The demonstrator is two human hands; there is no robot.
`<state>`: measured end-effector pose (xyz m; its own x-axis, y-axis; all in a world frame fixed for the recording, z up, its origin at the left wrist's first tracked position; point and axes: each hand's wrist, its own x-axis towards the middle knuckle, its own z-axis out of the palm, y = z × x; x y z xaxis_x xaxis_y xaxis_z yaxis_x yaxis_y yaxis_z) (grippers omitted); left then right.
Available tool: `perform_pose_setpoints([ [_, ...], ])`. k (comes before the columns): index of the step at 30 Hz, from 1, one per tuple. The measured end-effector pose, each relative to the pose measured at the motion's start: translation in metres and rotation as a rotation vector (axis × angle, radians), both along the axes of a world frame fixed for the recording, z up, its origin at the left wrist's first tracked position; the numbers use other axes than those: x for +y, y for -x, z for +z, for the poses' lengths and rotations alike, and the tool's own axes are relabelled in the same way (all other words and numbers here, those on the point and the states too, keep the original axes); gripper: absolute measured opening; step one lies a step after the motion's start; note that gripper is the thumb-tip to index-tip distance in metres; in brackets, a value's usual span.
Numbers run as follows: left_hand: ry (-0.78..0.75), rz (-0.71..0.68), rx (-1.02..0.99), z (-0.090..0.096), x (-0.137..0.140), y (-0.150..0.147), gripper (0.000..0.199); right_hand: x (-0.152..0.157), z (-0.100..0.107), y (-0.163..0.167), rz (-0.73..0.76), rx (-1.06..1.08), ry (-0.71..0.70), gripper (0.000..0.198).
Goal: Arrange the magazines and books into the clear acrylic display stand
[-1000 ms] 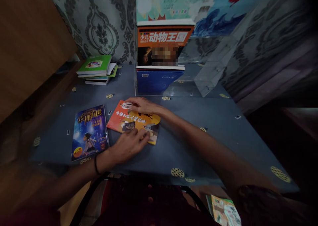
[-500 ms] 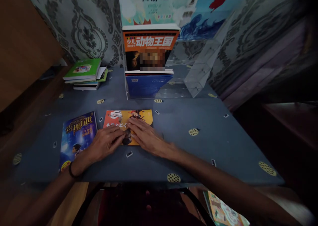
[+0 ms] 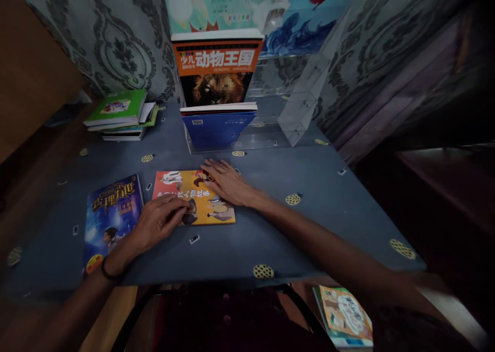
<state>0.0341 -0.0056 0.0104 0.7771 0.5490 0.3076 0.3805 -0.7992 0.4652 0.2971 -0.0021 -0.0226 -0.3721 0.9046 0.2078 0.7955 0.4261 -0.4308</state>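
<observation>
Right hand [image 3: 229, 185] has shifted to the far-right corner of the orange book [image 3: 201, 201] on the table [image 3: 328, 215], fingers spread; left hand [image 3: 158, 223] covers its near-left, grip unclear. Straightening seems underway, needing light nudges.

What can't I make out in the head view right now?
All head view:
- Orange-and-yellow book: lower left corner, behind left hand; upper right corner, under right hand.
- Blue tabletop book: lower right corner, behind left wrist.
- Teal racked book: top, cut by picture's edge.
</observation>
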Motion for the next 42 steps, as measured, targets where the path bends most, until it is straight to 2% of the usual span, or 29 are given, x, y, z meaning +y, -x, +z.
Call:
perform_pose_setpoints([
  [3,0.001,-0.006,0.018,0.0,0.0,0.0,0.021,0.011,0.0,-0.004,-0.033,0.009,0.01,0.05],
  [7,-0.127,0.007,0.097,0.003,0.0,-0.011,0.025,0.016,-0.002,-0.01,-0.031,0.019,-0.017,0.047],
  [11,-0.226,-0.044,0.164,0.008,0.002,-0.043,0.03,0.018,-0.005,-0.016,-0.082,0.07,-0.052,0.046],
  [15,-0.228,-0.168,0.242,0.005,0.008,-0.079,0.039,0.019,-0.008,-0.026,-0.113,0.111,-0.048,0.043],
  [18,-0.207,-0.193,0.315,0.002,0.007,-0.093,0.044,0.02,-0.009,-0.034,-0.128,0.132,-0.047,0.04],
  [21,-0.192,-0.213,0.351,0.0,-0.004,-0.094,0.043,0.02,-0.01,-0.038,-0.134,0.131,-0.05,0.039],
  [26,-0.182,-0.33,0.34,-0.003,-0.034,-0.084,0.042,0.021,-0.01,-0.039,-0.132,0.123,-0.067,0.035],
  [30,-0.173,-0.338,0.32,-0.006,-0.05,-0.072,0.046,0.019,-0.008,-0.039,-0.098,0.126,-0.104,0.035],
  [32,-0.15,-0.318,0.299,-0.004,-0.049,-0.062,0.049,0.015,-0.007,-0.039,-0.097,0.117,-0.119,0.036],
  [35,-0.148,-0.212,0.27,0.0,-0.028,-0.04,0.053,0.007,-0.008,-0.04,-0.115,0.102,-0.125,0.037],
  [39,-0.27,0.086,0.33,0.01,0.013,-0.013,0.062,-0.001,-0.009,-0.038,-0.144,0.08,-0.103,0.044],
  [41,-0.354,0.227,0.403,0.017,0.019,-0.006,0.06,-0.004,-0.008,-0.037,-0.171,0.066,-0.08,0.042],
  [42,-0.386,0.279,0.447,0.021,0.016,-0.004,0.053,-0.005,-0.007,-0.036,-0.184,0.059,-0.063,0.04],
])
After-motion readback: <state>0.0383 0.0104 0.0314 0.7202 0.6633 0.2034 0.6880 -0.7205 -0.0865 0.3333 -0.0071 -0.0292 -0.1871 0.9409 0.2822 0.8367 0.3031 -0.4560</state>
